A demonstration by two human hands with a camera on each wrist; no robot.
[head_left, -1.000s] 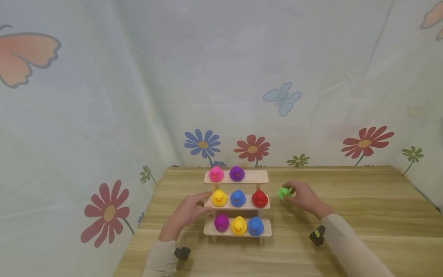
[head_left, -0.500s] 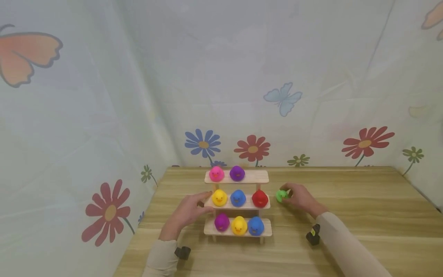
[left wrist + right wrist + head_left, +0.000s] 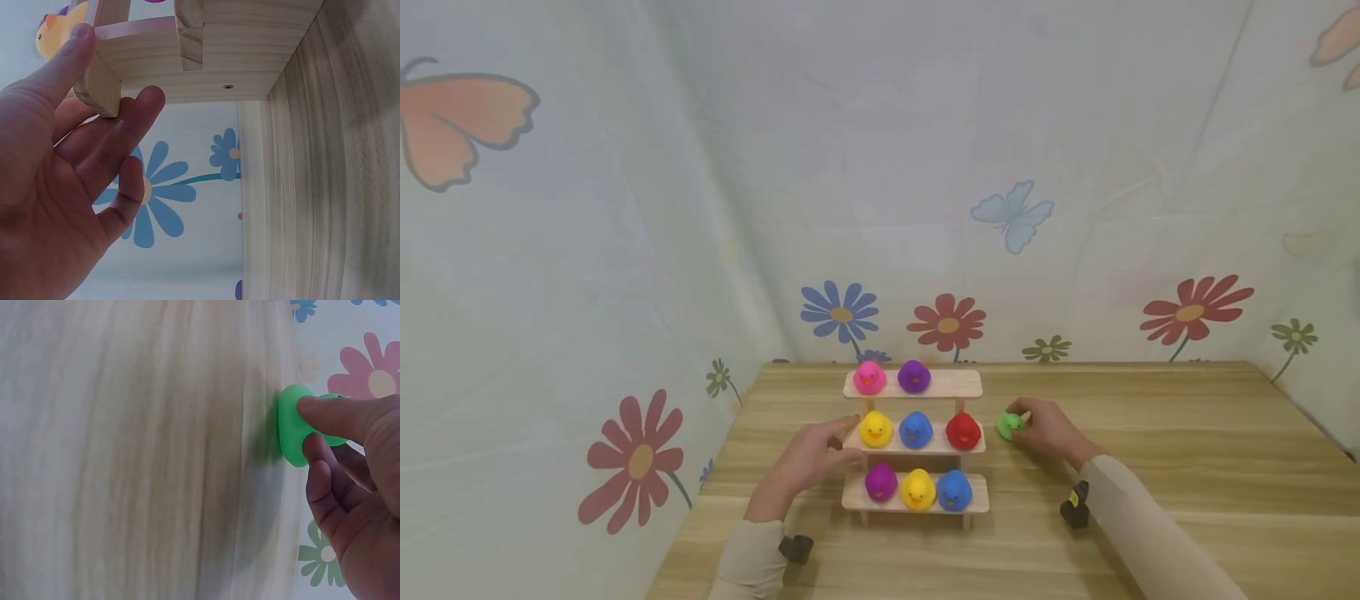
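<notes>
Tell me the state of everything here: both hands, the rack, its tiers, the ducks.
Left hand: grips left end of middle tier
Right hand: pinches green duck
Green duck: held beside the rack; table contact unclear
Rack: standing upright
Top tier: pink duck, purple duck, right end bare
Middle tier: yellow duck, blue duck, red duck
Bottom tier: second purple duck, second yellow duck, second blue duck

From my remote post I look down on a streaked, yellowish-brown wooden table with a pale wooden three-tier shelf standing on it. Left to right, I count a round pink toy duck and violet toy duck on top; yellow duck, blue duck and red duck midway; magenta-purple duck, second yellow duck and second blue duck lowest.
</notes>
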